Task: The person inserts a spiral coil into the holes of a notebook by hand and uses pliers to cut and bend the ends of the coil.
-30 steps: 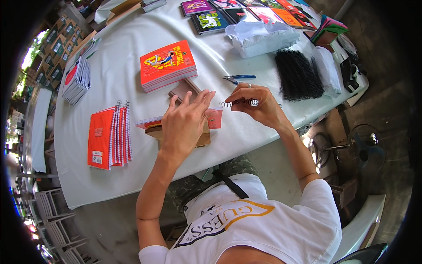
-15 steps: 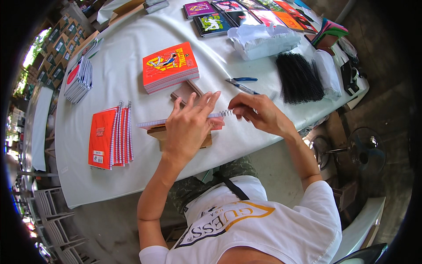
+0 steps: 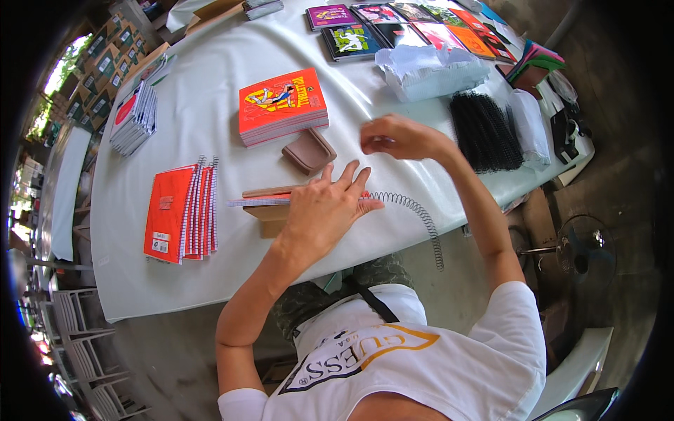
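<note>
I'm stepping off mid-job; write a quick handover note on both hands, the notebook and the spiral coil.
Left hand: flat, pressing the notebook down on a brown block on the white table.
Right hand: raised above the table, fingers pinched; what they hold cannot be told.
Spiral coil: one end at the notebook's edge under the left hand, the rest trailing off the table's front edge, so mostly not threaded.
Done: bound orange notebooks stacked to the left.
Left: wind the coil through this one; the unbound stack and black coils wait behind.
</note>
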`<action>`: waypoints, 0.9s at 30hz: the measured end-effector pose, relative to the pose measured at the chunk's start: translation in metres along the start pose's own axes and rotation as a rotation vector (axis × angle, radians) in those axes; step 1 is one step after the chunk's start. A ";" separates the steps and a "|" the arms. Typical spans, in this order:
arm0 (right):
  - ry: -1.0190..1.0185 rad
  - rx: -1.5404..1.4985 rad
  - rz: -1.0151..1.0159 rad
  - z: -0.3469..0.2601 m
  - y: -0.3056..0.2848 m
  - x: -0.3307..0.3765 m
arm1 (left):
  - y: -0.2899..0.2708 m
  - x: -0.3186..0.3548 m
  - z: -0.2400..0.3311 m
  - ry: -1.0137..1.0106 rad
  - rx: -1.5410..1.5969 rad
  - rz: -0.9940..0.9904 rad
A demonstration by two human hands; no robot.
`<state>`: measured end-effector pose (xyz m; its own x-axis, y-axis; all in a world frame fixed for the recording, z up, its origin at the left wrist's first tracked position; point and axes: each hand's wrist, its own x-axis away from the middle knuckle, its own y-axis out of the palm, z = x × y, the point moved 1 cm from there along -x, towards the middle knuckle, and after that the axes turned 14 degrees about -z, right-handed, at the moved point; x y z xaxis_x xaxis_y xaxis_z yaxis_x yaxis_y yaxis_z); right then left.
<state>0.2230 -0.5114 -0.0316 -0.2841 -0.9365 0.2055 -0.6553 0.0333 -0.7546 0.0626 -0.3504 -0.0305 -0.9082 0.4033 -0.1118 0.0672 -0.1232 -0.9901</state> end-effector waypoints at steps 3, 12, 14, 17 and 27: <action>-0.318 0.260 0.045 0.032 0.020 -0.069 | -0.003 -0.003 0.007 0.063 -0.065 0.090; -0.066 -0.147 -0.273 0.039 0.011 -0.056 | 0.005 0.006 -0.014 -0.083 0.069 0.204; -0.330 -0.391 -0.184 0.006 -0.011 -0.001 | 0.007 0.007 -0.024 -0.170 0.106 0.294; -0.269 -0.333 -0.309 -0.003 0.001 0.005 | 0.011 0.003 -0.026 -0.198 0.105 0.306; -0.343 -0.399 -0.205 -0.003 0.003 0.000 | 0.006 0.001 -0.030 -0.198 0.109 0.270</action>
<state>0.2188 -0.5104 -0.0318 0.0772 -0.9953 0.0580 -0.9059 -0.0943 -0.4129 0.0750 -0.3234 -0.0390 -0.9269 0.1608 -0.3391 0.2809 -0.3018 -0.9110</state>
